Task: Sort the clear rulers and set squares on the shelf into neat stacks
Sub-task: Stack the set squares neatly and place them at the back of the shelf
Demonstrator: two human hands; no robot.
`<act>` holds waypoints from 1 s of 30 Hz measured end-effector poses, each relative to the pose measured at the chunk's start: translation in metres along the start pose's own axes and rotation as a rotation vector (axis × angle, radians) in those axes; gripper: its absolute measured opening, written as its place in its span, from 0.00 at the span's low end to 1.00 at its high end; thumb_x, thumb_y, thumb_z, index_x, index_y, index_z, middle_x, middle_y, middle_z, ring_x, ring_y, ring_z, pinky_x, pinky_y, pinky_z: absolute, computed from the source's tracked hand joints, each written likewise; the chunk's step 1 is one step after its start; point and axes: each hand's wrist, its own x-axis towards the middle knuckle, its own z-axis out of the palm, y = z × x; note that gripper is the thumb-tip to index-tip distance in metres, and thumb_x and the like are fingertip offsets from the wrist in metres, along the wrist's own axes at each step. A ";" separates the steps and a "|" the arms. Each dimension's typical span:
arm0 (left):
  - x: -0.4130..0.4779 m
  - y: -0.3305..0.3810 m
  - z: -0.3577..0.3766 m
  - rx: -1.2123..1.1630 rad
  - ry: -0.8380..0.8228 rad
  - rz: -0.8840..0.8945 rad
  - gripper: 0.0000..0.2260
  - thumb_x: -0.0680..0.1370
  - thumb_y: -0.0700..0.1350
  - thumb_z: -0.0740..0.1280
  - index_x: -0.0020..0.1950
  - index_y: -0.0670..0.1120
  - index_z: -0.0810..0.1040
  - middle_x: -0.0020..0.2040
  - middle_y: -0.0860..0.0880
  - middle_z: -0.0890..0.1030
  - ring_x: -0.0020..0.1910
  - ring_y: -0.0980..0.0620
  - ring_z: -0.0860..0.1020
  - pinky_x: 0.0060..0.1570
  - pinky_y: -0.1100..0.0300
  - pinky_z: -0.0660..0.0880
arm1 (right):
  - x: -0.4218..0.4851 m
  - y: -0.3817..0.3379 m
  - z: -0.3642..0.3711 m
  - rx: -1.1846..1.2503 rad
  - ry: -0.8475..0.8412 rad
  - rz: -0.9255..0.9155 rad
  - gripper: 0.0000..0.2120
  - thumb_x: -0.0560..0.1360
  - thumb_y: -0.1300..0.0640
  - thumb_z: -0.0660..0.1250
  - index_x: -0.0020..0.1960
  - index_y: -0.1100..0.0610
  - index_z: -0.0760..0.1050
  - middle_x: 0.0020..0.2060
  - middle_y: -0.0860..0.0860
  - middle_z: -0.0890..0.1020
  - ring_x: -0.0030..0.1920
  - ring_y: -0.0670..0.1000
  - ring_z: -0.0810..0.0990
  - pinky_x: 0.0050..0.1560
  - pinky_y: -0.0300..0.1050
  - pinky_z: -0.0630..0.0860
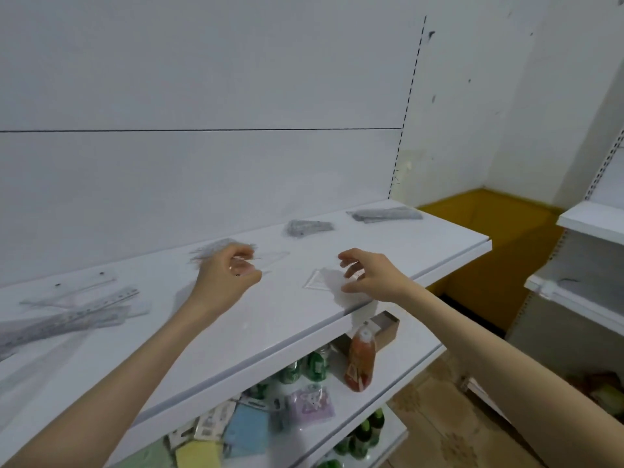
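We see the move turning on the flat square [319,282], a clear triangle lying on the shelf [270,332] close to its front lip. It sits just under and a little left of the right hand [368,276], plainly the nearer hand. That hand hovers with fingers spread and curved, holding nothing. The square's outline is faint (we cannot fix its long edge with confidence, though it seems to run roughly along the lip). We judge a short drop and pinch would take it.

The left hand [224,273] has its fingers curled and seems to pinch a second square [271,257], whose tip points right, toward the other hand. A grey pile [211,251] lies just behind it.

Further back and right stand two stacks, one compact [308,228] and one long [385,215], well apart from both hands. Loose rulers [77,309] lie crossed at far left.

The white shelf backs onto a plain panel [202,163]. Below are bottles [359,359] and packets, and another shelf unit [591,217] stands to the right.
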 end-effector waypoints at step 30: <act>0.082 -0.009 0.056 0.313 0.131 -0.120 0.18 0.66 0.40 0.77 0.46 0.59 0.76 0.47 0.58 0.81 0.47 0.71 0.76 0.41 0.75 0.71 | 0.243 0.062 -0.008 0.081 -0.210 -0.216 0.17 0.73 0.55 0.69 0.62 0.50 0.76 0.65 0.48 0.75 0.65 0.50 0.72 0.56 0.39 0.66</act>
